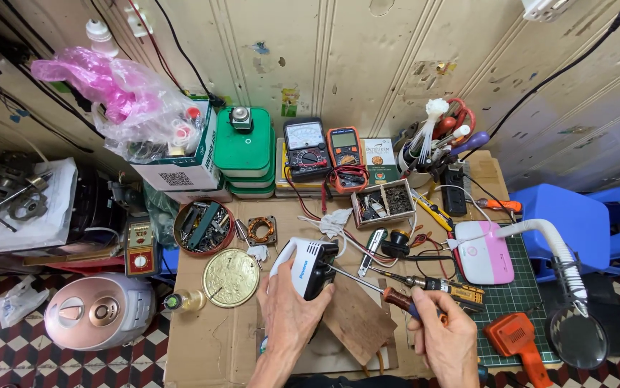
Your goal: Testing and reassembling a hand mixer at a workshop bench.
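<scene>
My left hand (pixel 288 312) grips a small white and black appliance (pixel 302 264) and holds it upright over the cardboard-covered table (pixel 209 345). My right hand (pixel 445 338) holds a screwdriver (pixel 378 287) with a brown and blue handle. Its shaft slants up to the left and its tip touches the dark side of the appliance. A brown wooden board (pixel 356 320) lies beneath the shaft, between both hands.
Round gold lid (pixel 231 277), red bowl of parts (pixel 204 226), small copper coil (pixel 260 230), two multimeters (pixel 324 152), green tins (pixel 244 154), compartment box of screws (pixel 383 201), pink and white device (pixel 483 251) on a green cutting mat (pixel 521 294), magnifier on a hose (pixel 575 334), orange tool (pixel 518 339), pink rice cooker (pixel 98 310) on the floor.
</scene>
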